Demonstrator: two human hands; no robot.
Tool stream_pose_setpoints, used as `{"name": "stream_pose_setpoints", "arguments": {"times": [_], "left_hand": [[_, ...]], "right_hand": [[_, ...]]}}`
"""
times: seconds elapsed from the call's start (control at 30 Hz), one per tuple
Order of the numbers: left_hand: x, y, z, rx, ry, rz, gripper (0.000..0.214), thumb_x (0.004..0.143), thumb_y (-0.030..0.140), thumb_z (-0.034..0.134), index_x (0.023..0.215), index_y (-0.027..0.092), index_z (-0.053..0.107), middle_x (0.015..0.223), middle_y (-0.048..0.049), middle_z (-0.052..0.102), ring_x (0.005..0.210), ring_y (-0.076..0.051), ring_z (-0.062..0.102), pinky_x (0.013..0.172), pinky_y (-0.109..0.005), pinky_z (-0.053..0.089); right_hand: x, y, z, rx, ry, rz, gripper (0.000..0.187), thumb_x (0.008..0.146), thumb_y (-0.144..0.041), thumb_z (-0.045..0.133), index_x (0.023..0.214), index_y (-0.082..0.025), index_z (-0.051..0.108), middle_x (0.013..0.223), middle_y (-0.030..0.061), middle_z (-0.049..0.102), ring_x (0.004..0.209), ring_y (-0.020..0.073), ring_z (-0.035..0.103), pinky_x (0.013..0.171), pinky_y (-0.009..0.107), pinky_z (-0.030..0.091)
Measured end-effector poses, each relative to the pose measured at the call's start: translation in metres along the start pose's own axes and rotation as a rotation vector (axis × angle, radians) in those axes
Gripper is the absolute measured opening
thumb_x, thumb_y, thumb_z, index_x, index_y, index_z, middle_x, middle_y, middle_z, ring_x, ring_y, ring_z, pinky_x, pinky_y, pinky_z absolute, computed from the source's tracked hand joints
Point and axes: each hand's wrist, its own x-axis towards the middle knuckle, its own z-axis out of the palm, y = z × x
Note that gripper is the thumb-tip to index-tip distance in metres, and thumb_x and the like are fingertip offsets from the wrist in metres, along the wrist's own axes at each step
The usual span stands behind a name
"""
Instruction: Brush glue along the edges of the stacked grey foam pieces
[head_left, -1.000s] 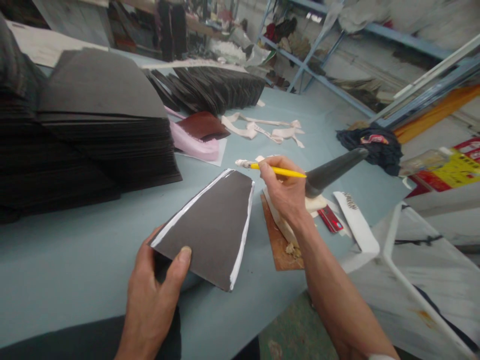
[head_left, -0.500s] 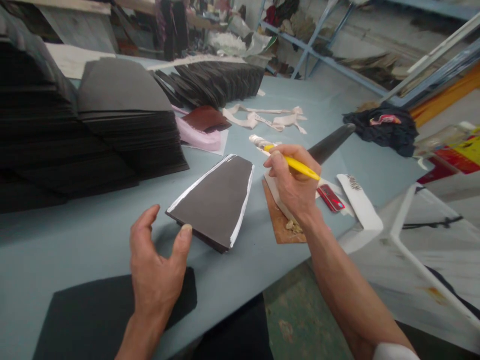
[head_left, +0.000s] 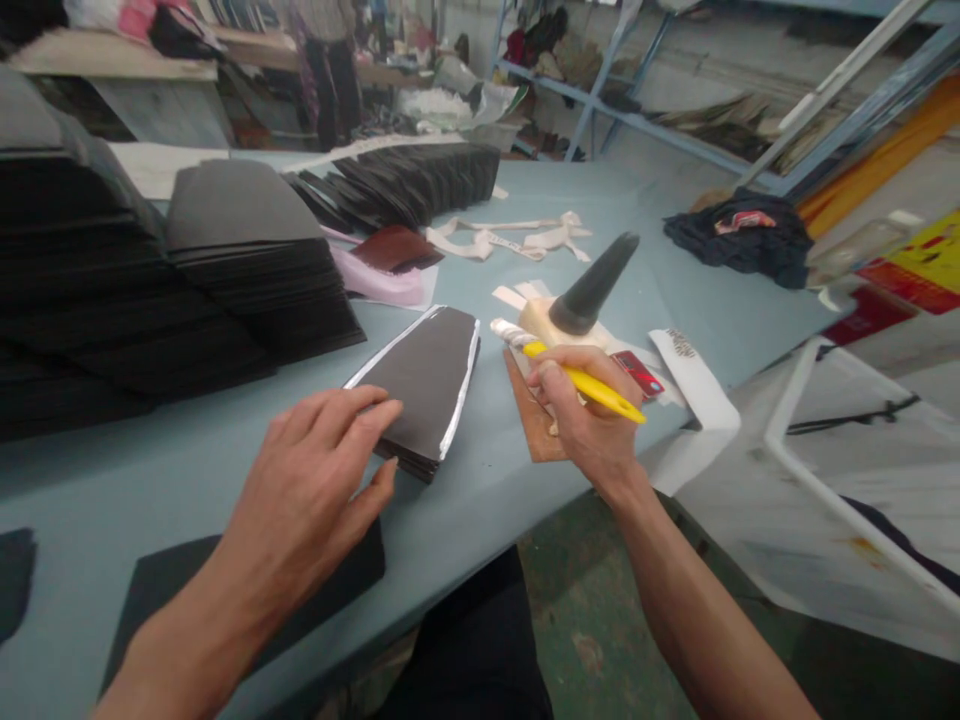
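A small stack of dark tapered panels (head_left: 431, 375) lies on the table, with white paste along both long edges of the top panel. My left hand (head_left: 315, 470) reaches over its near left corner, fingers on or just above the surface and thumb apart at the front edge; whether it touches is unclear. In my right hand (head_left: 592, 410) is a paintbrush (head_left: 585, 385) with a yellow handle and white-coated bristles, pointing left toward the stack. Beyond that hand a dark tapered piece (head_left: 596, 285) rises from a pale yellow block. A brown board (head_left: 532, 425) lies partly beneath the hand.
Tall stacks of dark panels (head_left: 255, 270) stand at the left, and a fanned row (head_left: 420, 180) behind. Pale strips (head_left: 517, 240), a red packet (head_left: 636, 374) and dark cloth (head_left: 739, 235) lie about. Dark sheet (head_left: 330, 580) sits near me; a white bin (head_left: 795, 500) is at right.
My left hand has moved forward and right, from beside the stack to over its near corner. The brush has come down slightly, still in my right hand. The view has shifted a little.
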Motion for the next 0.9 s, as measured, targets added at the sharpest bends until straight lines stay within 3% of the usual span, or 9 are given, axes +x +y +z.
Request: {"name": "stream_pose_setpoints", "arguments": {"times": [0.1,0.27,0.5,0.73,0.9], "left_hand": [[0.011,-0.016,0.006,-0.036,-0.121,0.115,0.033,0.102,0.023,0.05,0.133,0.017,0.062,0.136,-0.0155,0.07,0.121,-0.037,0.067,0.096,-0.055,0.057],[0.018,-0.032,0.011,-0.099,-0.275,0.114,0.029,0.105,0.029,0.049,0.125,0.02,0.068,0.13,-0.0138,0.072,0.113,-0.035,0.069,0.094,-0.054,0.059],[0.019,-0.036,0.009,-0.147,-0.298,0.118,0.032,0.106,0.032,0.047,0.126,0.019,0.069,0.122,-0.0139,0.073,0.107,-0.034,0.068,0.094,-0.055,0.058],[0.027,-0.055,0.002,-0.355,-0.306,0.167,0.033,0.109,0.042,0.051,0.124,0.021,0.072,0.121,-0.0097,0.074,0.113,-0.027,0.071,0.099,-0.043,0.058],[0.025,-0.055,0.004,-0.316,-0.226,0.164,0.03,0.108,0.035,0.048,0.117,0.022,0.073,0.117,-0.0084,0.077,0.107,-0.025,0.073,0.095,-0.039,0.058]], "right_hand": [[-0.009,-0.007,-0.01,0.0,0.016,-0.012,0.007,0.1,-0.029,0.071,0.099,-0.024,0.077,0.08,-0.0033,0.079,0.064,0.0118,0.069,0.062,0.027,0.056],[-0.027,-0.013,-0.021,0.02,-0.014,0.028,0.006,0.101,-0.027,0.072,0.101,-0.025,0.076,0.082,-0.0032,0.079,0.063,0.0114,0.068,0.062,0.027,0.055],[-0.048,-0.02,-0.02,0.055,-0.031,0.042,0.008,0.101,-0.024,0.069,0.096,-0.023,0.074,0.08,-0.0029,0.079,0.064,0.0113,0.069,0.063,0.025,0.057],[-0.062,-0.028,-0.021,0.059,-0.033,0.056,0.009,0.102,-0.024,0.07,0.096,-0.024,0.076,0.082,-0.0033,0.079,0.067,0.0111,0.07,0.067,0.026,0.057],[-0.069,-0.026,-0.027,0.069,0.004,0.092,0.008,0.102,-0.027,0.071,0.096,-0.026,0.077,0.085,-0.0035,0.079,0.067,0.0112,0.069,0.065,0.026,0.055]]}}
